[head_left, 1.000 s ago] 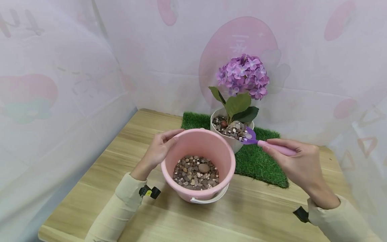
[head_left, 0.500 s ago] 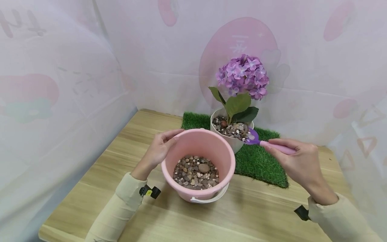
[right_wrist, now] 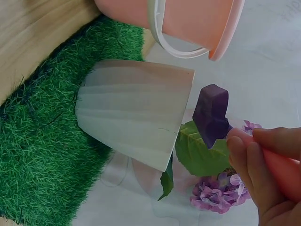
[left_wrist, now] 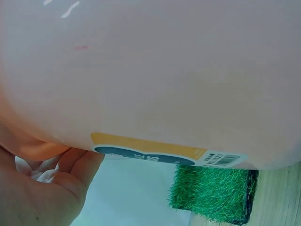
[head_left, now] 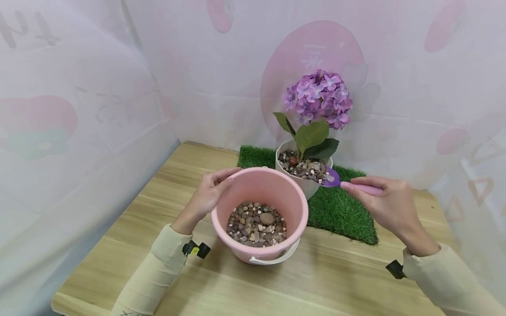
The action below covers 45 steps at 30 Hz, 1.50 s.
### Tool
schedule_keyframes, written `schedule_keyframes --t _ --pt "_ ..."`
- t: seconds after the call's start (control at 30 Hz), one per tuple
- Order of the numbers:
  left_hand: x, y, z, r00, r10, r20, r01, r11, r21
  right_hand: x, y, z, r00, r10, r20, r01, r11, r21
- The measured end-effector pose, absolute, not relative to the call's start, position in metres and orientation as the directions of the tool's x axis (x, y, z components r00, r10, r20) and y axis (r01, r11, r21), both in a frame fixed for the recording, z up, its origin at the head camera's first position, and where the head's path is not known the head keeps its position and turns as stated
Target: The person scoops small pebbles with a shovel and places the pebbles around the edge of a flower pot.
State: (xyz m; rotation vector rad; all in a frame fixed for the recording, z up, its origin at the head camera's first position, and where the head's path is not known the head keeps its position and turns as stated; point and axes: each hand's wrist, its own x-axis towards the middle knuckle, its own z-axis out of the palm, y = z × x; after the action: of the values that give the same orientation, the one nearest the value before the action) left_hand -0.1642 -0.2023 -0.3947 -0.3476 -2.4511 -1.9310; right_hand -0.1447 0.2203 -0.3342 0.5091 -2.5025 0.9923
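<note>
My left hand (head_left: 209,192) grips the rim of a pink bucket (head_left: 258,211) at its back left; the left wrist view shows the hand (left_wrist: 56,188) beside the bucket's labelled outer wall (left_wrist: 150,84). Pebbles (head_left: 256,224) cover the bucket's bottom. In my right hand (head_left: 389,206) is a small shovel (head_left: 361,188) with a pink handle and purple blade. Its blade (right_wrist: 210,115) is at the right edge of a white flowerpot (right_wrist: 131,108), with some stones on it. The pot contains pebbles (head_left: 306,169) and a purple hydrangea (head_left: 318,98).
The pot stands on a green artificial-grass mat (head_left: 344,219), partly behind the bucket. A wooden table (head_left: 150,224) lies under everything. The bucket's white handle (head_left: 276,258) hangs down at the front. Printed pale curtains (head_left: 221,57) close off the back and sides.
My right hand has drawn the shovel slightly right, away from the pot's middle, and the stones at its blade lie lower. My left hand and the bucket have stayed in place.
</note>
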Motion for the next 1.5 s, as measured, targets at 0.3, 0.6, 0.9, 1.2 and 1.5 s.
schedule_keyframes --t 0.3,0.6,0.9,1.2,1.5 --pt "-0.165 -0.203 -0.395 -0.973 0.178 0.147 0.183 0.211 0.96 -0.154 0.22 -0.331 -0.852 -0.23 0.471 -0.479 0.705 -0.523" --pt "-0.164 -0.203 -0.396 -0.975 0.17 0.142 0.178 0.222 0.959 -0.156 0.217 -0.327 -0.889 -0.222 0.401 -0.432 0.694 -0.575" --pt "-0.164 -0.204 -0.396 -0.974 0.172 0.15 0.186 0.216 0.959 -0.161 0.215 -0.325 -0.903 -0.245 0.353 -0.415 0.71 -0.569" --pt "-0.165 -0.203 -0.396 -0.973 0.178 0.15 0.186 0.205 0.961 -0.17 0.213 -0.316 -0.941 -0.242 0.235 -0.335 0.751 -0.569" --pt "-0.164 -0.203 -0.396 -0.975 0.171 0.143 0.178 0.207 0.962 -0.176 0.202 -0.31 -0.944 -0.27 0.192 -0.331 0.743 -0.582"
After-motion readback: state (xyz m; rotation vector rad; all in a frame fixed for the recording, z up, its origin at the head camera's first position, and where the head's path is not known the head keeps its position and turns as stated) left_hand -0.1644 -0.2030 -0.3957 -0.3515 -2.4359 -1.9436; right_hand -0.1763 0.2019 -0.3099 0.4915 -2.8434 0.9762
